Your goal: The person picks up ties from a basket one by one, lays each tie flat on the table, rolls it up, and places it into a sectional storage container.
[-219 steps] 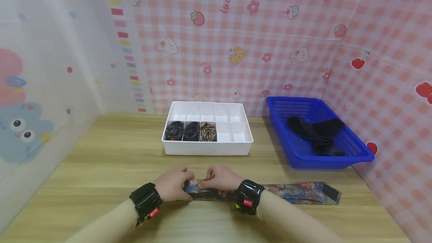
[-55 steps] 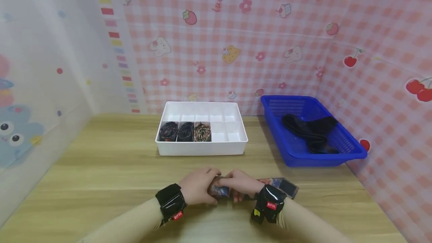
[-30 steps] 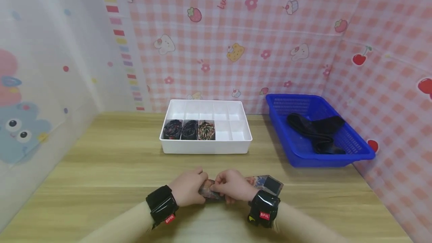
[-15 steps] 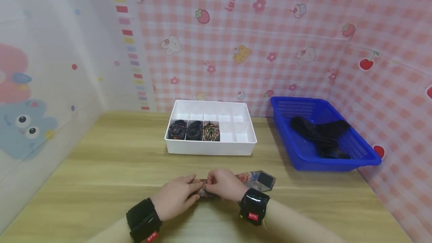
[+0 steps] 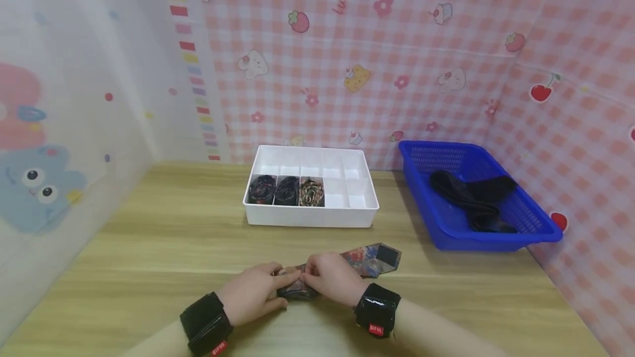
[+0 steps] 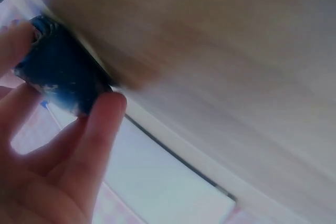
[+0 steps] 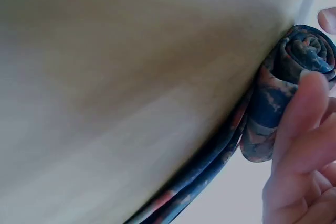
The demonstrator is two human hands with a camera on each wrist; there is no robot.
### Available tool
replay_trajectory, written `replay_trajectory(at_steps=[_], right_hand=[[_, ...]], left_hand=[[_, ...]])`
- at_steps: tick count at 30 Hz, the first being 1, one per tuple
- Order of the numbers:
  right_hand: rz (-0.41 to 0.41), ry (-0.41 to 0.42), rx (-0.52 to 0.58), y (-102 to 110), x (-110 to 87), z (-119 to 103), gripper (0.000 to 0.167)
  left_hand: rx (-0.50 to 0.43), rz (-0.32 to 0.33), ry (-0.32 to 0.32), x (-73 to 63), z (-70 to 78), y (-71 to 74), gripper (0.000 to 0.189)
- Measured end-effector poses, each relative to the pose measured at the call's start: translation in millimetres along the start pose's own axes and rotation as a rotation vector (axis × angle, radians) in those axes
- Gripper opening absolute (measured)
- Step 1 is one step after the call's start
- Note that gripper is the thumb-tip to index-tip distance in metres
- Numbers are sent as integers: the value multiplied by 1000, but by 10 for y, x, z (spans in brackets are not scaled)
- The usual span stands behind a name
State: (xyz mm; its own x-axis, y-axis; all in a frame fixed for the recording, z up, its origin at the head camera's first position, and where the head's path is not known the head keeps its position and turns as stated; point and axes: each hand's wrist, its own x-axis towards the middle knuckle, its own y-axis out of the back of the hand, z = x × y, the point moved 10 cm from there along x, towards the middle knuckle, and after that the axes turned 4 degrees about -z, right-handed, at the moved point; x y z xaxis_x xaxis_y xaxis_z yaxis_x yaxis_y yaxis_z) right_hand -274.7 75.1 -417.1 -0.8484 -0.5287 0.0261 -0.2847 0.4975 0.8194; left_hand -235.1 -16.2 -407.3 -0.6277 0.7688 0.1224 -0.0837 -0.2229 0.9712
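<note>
A blue, floral-patterned necktie (image 5: 369, 259) lies on the table, its left part wound into a roll (image 7: 262, 100). Its pointed wide end, showing a dark patch, stretches out to the right. My left hand (image 5: 250, 293) grips the roll from the left, thumb and fingers around it; the left wrist view shows the blue roll (image 6: 65, 74) between them. From the right, my right hand (image 5: 337, 277) pinches the same roll, with the thumb (image 7: 304, 103) against its spiral end. The hands cover part of the roll in the head view.
Behind the hands stands a white divided tray (image 5: 312, 217), with three rolled ties (image 5: 286, 190) in its front left compartments. A blue basket (image 5: 486, 242) at the back right holds black ties (image 5: 456, 191). Patterned cloth walls (image 5: 327, 98) close off the back and sides.
Over the last several seconds the loose stretch of necktie has become much shorter as it was wound up. Most recently its pointed end has swung slightly away from me; both hands stay on the roll.
</note>
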Motion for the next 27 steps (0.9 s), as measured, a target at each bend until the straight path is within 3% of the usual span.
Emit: replay_trajectory(at_steps=[6,9,16,22,25,27], right_hand=[[-103,42,81,-27,-6,85,6],[-139,66,109,-67,3,95,8],[-131,16,176,-66,29,160,12],[-135,-8,234,-33,65,216,17],[-111,-5,136,72,61,334,17],[-90,13,-30,179,41,409,14]], left_hand=[[49,-27,23,136,41,-1,54],[98,-56,22,151,73,-46,57],[132,-27,22,192,99,-66,68],[190,-81,71,295,19,-173,76],[181,-80,64,300,5,-179,76],[155,-80,53,295,-1,-167,71]])
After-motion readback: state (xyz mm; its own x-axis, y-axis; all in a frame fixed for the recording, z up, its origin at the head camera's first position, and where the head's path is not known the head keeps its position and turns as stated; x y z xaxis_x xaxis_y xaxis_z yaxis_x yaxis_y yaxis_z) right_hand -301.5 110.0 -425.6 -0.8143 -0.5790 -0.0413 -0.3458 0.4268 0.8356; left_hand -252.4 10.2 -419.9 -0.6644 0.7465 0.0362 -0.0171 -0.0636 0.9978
